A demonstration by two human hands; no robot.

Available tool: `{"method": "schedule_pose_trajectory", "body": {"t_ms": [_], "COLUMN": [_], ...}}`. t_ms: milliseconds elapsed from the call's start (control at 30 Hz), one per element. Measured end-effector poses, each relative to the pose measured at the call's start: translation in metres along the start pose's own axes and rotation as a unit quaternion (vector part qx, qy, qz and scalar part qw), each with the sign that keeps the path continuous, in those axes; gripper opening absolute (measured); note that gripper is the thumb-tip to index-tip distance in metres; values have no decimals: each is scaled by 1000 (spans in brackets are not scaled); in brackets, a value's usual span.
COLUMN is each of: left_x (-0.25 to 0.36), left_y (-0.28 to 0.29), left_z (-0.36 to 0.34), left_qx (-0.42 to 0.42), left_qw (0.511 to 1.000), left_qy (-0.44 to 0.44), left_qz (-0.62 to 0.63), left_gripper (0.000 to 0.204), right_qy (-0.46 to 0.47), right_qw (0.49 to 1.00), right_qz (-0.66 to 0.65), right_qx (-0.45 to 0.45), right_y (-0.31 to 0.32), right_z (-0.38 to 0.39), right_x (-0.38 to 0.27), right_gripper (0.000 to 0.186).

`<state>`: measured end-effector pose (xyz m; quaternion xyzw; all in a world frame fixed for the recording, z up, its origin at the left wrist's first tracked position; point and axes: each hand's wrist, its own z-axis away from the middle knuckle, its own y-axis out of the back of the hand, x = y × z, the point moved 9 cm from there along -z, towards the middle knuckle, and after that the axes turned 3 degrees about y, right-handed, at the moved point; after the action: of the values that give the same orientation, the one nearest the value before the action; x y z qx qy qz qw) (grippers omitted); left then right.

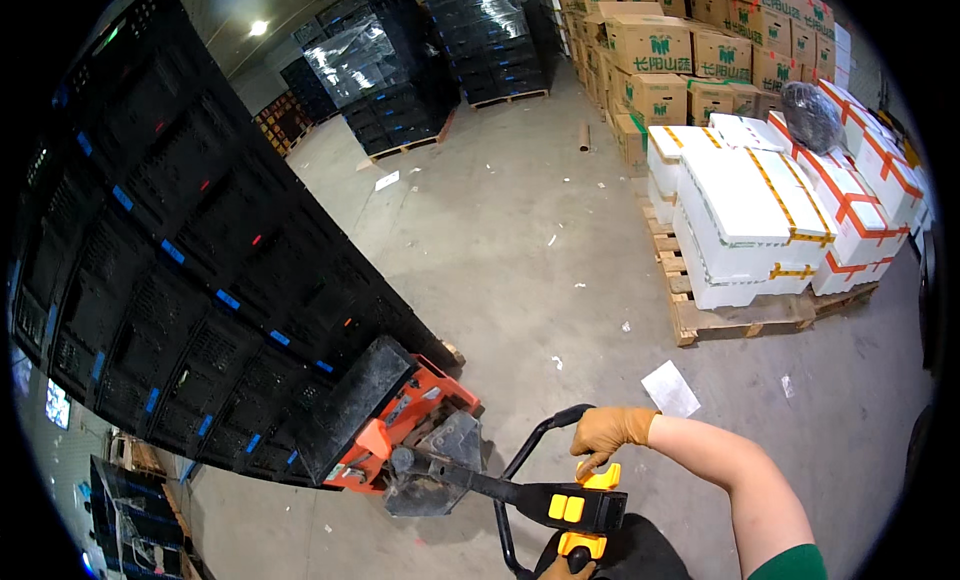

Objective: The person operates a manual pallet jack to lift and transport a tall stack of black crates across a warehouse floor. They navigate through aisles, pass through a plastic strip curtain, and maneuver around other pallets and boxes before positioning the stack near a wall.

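Note:
My right hand, in a tan glove, is closed around the far side of the black loop handle of an orange and black pallet truck. One of its fingers reaches toward the yellow control on the handle's head. At the lower edge, part of my left hand shows, gloved too, closed at the near side of the handle beside a second yellow control. Ahead of the truck's body rises a tall stack of black plastic crates with blue and red tags; the truck's forks are hidden beneath it.
White foam boxes taped in yellow and red stand on a wooden pallet at the right. Cardboard boxes are piled behind. Wrapped crate stacks stand farther off. A white sheet and paper scraps lie on the concrete floor.

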<state>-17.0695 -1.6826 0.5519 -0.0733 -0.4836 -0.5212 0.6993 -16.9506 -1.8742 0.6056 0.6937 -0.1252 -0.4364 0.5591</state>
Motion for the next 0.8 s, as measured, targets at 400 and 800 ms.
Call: {"method": "schedule_pose_trajectory", "body": {"t_ms": [400, 800], "left_x": [-40, -87], "left_y": [-27, 35], "left_z": [-23, 0], "left_qx": [158, 372], "left_qw": [983, 892], "left_qy": [92, 237], "left_qz": [-12, -95], "left_gripper": [55, 56], "right_qy": [119, 250], "right_qw": [993, 966], "right_qz": [12, 32], "right_qx": [-14, -47], "right_y": [7, -4], "right_z": [-38, -146], "right_x": [16, -12], "right_gripper": [56, 59]}}
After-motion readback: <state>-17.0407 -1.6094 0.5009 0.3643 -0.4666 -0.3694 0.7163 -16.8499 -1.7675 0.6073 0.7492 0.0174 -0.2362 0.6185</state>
